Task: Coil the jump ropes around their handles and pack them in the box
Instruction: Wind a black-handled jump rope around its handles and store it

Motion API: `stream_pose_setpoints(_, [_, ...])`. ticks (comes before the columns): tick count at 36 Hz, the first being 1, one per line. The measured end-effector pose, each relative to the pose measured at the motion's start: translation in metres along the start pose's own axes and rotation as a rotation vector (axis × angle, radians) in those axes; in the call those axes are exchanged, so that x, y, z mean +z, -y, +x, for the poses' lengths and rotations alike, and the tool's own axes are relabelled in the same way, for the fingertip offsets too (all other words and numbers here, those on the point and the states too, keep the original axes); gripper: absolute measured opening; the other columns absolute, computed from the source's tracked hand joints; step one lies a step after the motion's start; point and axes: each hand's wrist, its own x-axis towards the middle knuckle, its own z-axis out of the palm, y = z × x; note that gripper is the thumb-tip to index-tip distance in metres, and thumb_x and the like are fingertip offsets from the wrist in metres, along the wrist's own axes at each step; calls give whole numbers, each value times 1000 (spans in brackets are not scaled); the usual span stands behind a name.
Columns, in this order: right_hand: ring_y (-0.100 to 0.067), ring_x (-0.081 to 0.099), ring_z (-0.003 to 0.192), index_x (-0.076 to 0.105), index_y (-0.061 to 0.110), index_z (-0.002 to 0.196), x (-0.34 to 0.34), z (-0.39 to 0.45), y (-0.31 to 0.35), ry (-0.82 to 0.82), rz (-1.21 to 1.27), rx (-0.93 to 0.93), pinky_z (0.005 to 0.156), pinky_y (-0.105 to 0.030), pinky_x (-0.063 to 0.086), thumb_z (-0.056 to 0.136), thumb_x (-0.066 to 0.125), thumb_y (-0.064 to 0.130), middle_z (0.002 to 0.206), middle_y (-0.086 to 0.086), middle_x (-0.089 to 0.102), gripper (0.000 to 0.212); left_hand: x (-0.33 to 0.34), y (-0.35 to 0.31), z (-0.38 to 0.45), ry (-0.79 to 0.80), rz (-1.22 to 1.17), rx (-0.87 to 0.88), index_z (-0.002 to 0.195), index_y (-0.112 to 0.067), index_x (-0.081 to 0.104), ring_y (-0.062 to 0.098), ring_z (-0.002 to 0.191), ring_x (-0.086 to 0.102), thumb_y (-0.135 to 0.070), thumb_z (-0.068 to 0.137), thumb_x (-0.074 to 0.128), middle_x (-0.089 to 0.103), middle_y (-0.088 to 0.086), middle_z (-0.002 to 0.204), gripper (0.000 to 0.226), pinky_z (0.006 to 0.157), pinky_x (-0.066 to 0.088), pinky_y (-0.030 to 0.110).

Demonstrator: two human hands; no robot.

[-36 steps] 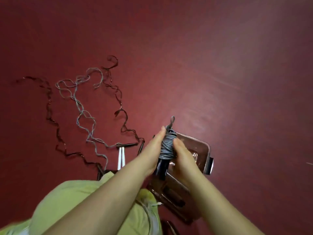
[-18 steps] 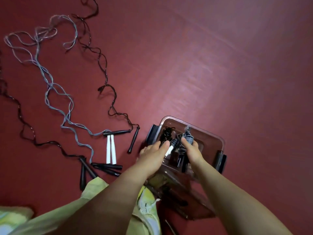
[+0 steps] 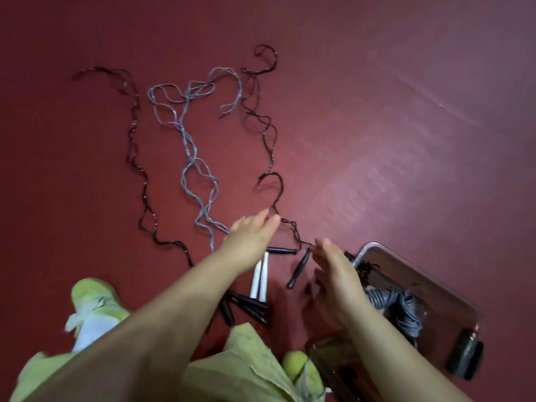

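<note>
Nearest the camera: green sleeves or trouser cloth (image 3: 255,361), blurred. Both forearms reach forward over a dark red floor (image 3: 377,111).

Right hand (image 3: 338,271): fingers straight and loose, holding nothing, beside the box (image 3: 435,288), a clear brownish tub with a dark latch at its near corner. Inside it, a coiled grey rope (image 3: 397,303) and what looks like a dark coil further in.

Left hand (image 3: 252,239): fingers stretched flat, empty, over the white handles (image 3: 260,278), which lie side by side. Just beside them, one black handle (image 3: 281,250) lies crosswise and another (image 3: 298,268) slants toward the box. More black handles (image 3: 246,304) lie under the left forearm.

Further out, three ropes trail loose across the floor: a blue-grey rope (image 3: 188,146) in the middle, a black rope (image 3: 266,134) to its right, another black rope (image 3: 136,146) to its left. None coiled yet.

Step in hand, as I judge it: at least one rope is packed, and the hands are going for the next. Next move calls for gathering a matched pair of handles together, then winding the slack round them; the ropes lie close at their far ends, so pulling one free may drag a neighbour.

Floor is matte with a pale sheen at right. Nothing else of the room shows.
</note>
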Motion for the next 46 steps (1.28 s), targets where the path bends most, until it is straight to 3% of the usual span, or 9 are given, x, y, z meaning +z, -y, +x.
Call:
stream_pose_setpoints(12, [-11,62,96,65,19,100,154,30,-66,343,-464,145,88,-29,45,97,46,41,105,-2,70,28,-39,209,-39,-85,-390,-282,146,-20,38,19,143,28,-73,82,34,37,0,153,83,119,16,35])
stream_pose_setpoints(15, [-8,59,76,65,13,95,177,39,-91,343,-537,165,69,-18,47,98,50,34,84,2,65,26,-21,249,-42,-55,-482,-353,145,-22,39,18,141,32,-61,93,37,39,-1,152,65,118,18,31])
stream_pose_setpoints(21, [-5,55,72,68,13,87,212,71,-143,324,-766,49,64,-9,43,95,59,23,77,8,64,16,11,310,-43,0,-561,-387,147,-19,35,15,143,28,-42,102,31,33,-1,155,51,115,16,25])
stream_pose_setpoints(24, [-13,62,92,64,1,116,228,90,-160,274,-834,35,80,-20,45,90,68,24,107,-5,68,35,21,328,-41,4,-656,-421,148,-17,33,13,143,26,-45,102,32,32,-1,155,54,111,16,21])
stream_pose_setpoints(27, [-21,68,80,73,9,86,227,111,-177,302,-1002,70,81,-39,57,83,74,27,90,-12,75,18,25,338,-41,-9,-733,-458,145,-19,40,16,139,35,-49,100,32,44,2,148,54,111,21,25])
stream_pose_setpoints(32, [-8,52,53,65,14,64,234,103,-175,323,-1216,44,50,-10,39,89,67,21,56,7,59,26,21,349,-49,-46,-823,-457,141,-20,44,19,134,41,-49,100,32,52,4,141,52,102,24,23])
stream_pose_setpoints(38, [-40,61,78,63,8,72,246,62,-150,425,-1134,80,77,-45,55,82,60,55,85,-24,68,48,3,335,-66,-180,-896,-403,146,-28,36,13,140,32,-51,98,37,36,-7,153,53,106,20,22])
stream_pose_setpoints(41, [-26,63,78,56,11,77,267,21,-113,507,-1015,60,70,-39,53,99,51,27,84,-17,63,28,-13,316,-83,-236,-931,-341,145,-31,36,12,139,34,-57,95,38,36,-8,152,57,110,21,23])
stream_pose_setpoints(46, [-17,61,64,51,13,74,292,-43,-47,588,-880,-78,49,-24,51,100,49,26,82,-14,60,29,-49,284,-128,-267,-897,-233,136,-35,47,11,134,39,-70,83,40,48,-8,142,64,102,24,20])
